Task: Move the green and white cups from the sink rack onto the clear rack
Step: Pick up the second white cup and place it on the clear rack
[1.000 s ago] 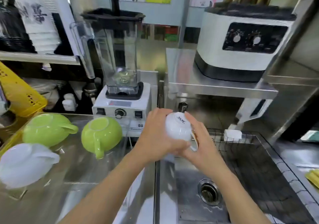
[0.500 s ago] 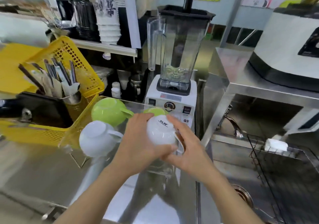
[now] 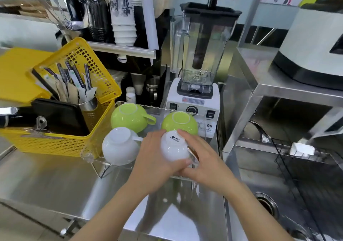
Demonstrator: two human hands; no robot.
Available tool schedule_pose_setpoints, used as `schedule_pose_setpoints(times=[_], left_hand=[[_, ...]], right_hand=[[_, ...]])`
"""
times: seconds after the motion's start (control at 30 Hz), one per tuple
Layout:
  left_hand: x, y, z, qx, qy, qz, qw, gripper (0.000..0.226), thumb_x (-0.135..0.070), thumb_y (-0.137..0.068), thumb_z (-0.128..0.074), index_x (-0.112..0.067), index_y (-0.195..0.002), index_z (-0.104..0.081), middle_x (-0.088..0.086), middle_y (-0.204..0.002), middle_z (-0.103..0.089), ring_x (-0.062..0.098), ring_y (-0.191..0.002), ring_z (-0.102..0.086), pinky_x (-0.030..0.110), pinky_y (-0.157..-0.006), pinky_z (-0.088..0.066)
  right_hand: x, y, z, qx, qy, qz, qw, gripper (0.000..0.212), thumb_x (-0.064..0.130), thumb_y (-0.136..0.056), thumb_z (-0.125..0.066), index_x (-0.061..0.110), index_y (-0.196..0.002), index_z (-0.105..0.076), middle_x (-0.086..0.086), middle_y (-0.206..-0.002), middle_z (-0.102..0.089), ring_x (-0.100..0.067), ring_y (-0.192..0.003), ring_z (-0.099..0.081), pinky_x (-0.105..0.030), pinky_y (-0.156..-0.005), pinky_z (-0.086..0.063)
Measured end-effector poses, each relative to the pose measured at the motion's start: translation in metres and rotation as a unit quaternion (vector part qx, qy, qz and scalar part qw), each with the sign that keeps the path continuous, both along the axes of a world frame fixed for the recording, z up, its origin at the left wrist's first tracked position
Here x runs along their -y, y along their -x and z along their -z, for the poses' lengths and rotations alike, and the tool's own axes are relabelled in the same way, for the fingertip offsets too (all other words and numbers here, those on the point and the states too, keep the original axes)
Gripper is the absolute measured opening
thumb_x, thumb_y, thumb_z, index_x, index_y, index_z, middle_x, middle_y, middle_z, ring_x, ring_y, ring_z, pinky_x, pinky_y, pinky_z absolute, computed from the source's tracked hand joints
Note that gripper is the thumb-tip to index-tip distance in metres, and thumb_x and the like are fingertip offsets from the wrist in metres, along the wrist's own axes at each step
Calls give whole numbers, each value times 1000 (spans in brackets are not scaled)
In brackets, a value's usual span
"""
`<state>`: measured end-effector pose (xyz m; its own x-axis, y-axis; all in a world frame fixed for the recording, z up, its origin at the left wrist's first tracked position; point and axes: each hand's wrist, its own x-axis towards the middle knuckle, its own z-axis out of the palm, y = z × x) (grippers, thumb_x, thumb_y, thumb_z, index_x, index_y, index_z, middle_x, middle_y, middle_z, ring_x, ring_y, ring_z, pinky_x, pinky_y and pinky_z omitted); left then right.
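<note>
Left hand: my left hand [image 3: 157,159] is wrapped round the left side of an upturned white cup [image 3: 174,148], thumb curled under its lower edge, firmly closed on it.
Right hand: my right hand [image 3: 206,162] presses the same cup from the right, fingers [image 3: 187,136] laid over its top and side, so I hold it between both palms.
Held cup: bottom up, dark lettering on its base, at the front right corner of the clear rack [image 3: 104,166]; I cannot tell whether it rests on the rack or sits just above it.
Other cups: I see three more upside down on the clear rack, a second white cup [image 3: 118,146] at front left, a green cup [image 3: 130,118] behind it with its handle pointing right, and another green cup [image 3: 179,122] at back right, just behind the one I hold.
Sink rack: the dark wire sink rack [image 3: 306,166] lies over the sink to my right, well apart from the cups.
Surroundings: a yellow basket [image 3: 61,144] touches the clear rack's left side; a blender [image 3: 194,99] stands just behind it.
</note>
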<state>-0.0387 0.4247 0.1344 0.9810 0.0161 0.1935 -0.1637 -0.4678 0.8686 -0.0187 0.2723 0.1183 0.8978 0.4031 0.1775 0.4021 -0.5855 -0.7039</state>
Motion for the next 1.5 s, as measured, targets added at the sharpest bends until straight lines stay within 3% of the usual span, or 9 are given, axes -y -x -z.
schedule_pose_setpoints(times=[0.1,0.23,0.47,0.63,0.77,0.97,1.17,1.37,1.5], left_hand=[[7,-2,3,19,8,17,1000,53,-50,-45,-74,-53,-84,-37,-26,-96,-41,11,-104,-47,33,-91,-42],[12,-7,4,16,2,34,999,63,-33,-55,-83,-50,-92,-35,-18,-102,-42,14,-112,-44,35,-97,-40],[-12,-5,-3,26,-109,12,994,72,-50,-49,-78,-25,-111,-52,-5,-108,-56,17,-105,-50,39,-91,-42],[-27,-6,-1,5,-148,-19,989,71,-53,-52,-76,-23,-111,-52,-3,-106,-59,20,-101,-53,41,-89,-42],[-18,-10,11,0,-200,-14,980,68,-60,-57,-69,-23,-111,-49,-5,-110,-59,18,-106,-52,37,-91,-35],[-16,-18,23,-41,-131,20,990,69,-54,-57,-72,-25,-115,-49,-4,-114,-58,19,-108,-53,38,-90,-42],[-12,-17,27,-32,-103,4,994,64,-49,-57,-75,-28,-110,-47,-7,-109,-55,14,-104,-50,29,-75,-34],[-9,-13,27,-18,-52,28,998,74,-40,-58,-82,-18,-118,-45,-5,-111,-46,17,-113,-42,31,-94,-35],[-15,-11,27,-21,-45,62,997,76,-37,-60,-82,-16,-121,-43,-6,-110,-41,17,-115,-40,29,-95,-32]], right_hand=[[4,1,-1,8,6,21,1000,76,41,-61,-59,70,-119,-19,28,-128,-37,11,-121,-32,-5,-100,-24],[5,7,-3,31,-15,50,998,78,26,-66,-62,68,-118,-22,29,-127,-37,-1,-124,-39,-25,-104,-35],[-11,16,-6,-15,-46,41,998,80,47,-60,-68,52,-130,-30,29,-123,-40,9,-117,-40,1,-93,-28],[-28,9,2,-54,-66,25,996,83,31,-64,-77,45,-132,-31,17,-135,-43,1,-121,-43,-22,-102,-37],[-22,5,6,-73,-60,34,995,84,33,-61,-77,50,-128,-31,16,-133,-43,1,-121,-43,-22,-101,-35],[-21,5,8,-67,22,43,997,87,32,-68,-75,41,-137,-23,8,-141,-35,-7,-128,-31,-26,-107,-23],[-21,7,3,6,119,54,991,85,39,-73,-70,36,-141,-19,7,-141,-28,-14,-130,-21,-21,-96,-11],[-16,5,0,-31,96,38,994,86,43,-70,-72,43,-138,-20,16,-141,-31,-1,-127,-24,-20,-98,-9],[-9,2,-3,-53,85,22,995,84,46,-66,-74,51,-133,-24,29,-137,-32,3,-131,-24,-24,-107,-11]])
